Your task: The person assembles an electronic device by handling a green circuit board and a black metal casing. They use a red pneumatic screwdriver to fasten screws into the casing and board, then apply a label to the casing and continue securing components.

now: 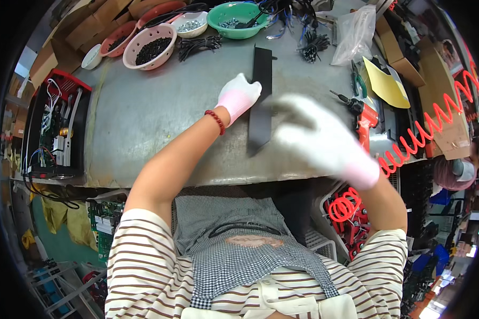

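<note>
A long black flat panel (pixel 261 101) with a small tab on its right edge lies lengthwise on the grey metal worktable (pixel 159 133). My left hand (pixel 239 97), in a white and pink glove, is closed on the left edge of the panel. Just right of the panel, my right hand (pixel 322 139) wears the same kind of glove. Motion smears its fingers, so I cannot make out whether anything is in them. Beyond that hand lies a red and black power screwdriver (pixel 364 118), partly hidden by the glove.
A pink basket of black screws (pixel 150 49) and a green basket of metal parts (pixel 238 20) stand at the back, beside cable bundles (pixel 199 47). An open black-cased unit (pixel 58 127) occupies the left side. A red coiled hose (pixel 426 125), pliers (pixel 359 81) and yellow paper (pixel 387 84) are at right.
</note>
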Action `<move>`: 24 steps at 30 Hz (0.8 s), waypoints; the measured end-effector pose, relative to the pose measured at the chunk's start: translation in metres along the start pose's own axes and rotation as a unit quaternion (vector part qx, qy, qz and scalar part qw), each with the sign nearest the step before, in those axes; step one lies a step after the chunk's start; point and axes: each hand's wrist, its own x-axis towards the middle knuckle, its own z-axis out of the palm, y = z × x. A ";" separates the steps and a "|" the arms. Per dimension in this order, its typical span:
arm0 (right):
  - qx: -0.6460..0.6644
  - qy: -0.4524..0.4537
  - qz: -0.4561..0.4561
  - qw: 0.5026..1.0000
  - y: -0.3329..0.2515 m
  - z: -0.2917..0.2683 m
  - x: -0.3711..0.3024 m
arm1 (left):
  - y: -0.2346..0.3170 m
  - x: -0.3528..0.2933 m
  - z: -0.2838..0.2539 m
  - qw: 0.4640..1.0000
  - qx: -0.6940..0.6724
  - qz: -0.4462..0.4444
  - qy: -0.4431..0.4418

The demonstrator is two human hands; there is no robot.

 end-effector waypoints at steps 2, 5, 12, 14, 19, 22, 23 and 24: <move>-0.101 -0.092 -0.146 0.980 -0.032 0.036 -0.029 | 0.006 -0.004 0.000 0.997 -0.069 0.023 0.021; -0.037 -0.211 -0.269 0.939 -0.053 0.095 -0.048 | -0.038 -0.021 0.015 0.956 -0.238 0.136 0.102; 0.059 -0.265 -0.279 0.921 -0.080 0.194 -0.064 | -0.115 -0.221 -0.016 0.936 -0.239 0.191 0.172; 0.061 -0.301 -0.304 0.902 -0.083 0.223 -0.059 | -0.155 -0.274 -0.029 0.928 -0.207 0.140 0.275; 0.108 -0.493 -0.266 0.821 -0.090 0.284 -0.040 | -0.256 -0.367 -0.030 0.831 -0.259 -0.023 0.491; 0.169 -0.535 -0.247 0.790 -0.074 0.324 -0.032 | -0.295 -0.390 -0.027 0.808 -0.240 -0.103 0.528; 0.201 -0.527 -0.256 0.785 -0.055 0.337 -0.032 | -0.311 -0.392 -0.029 0.806 -0.224 -0.121 0.534; 0.191 -0.540 -0.257 0.778 -0.053 0.345 -0.028 | -0.327 -0.395 -0.030 0.796 -0.192 -0.116 0.562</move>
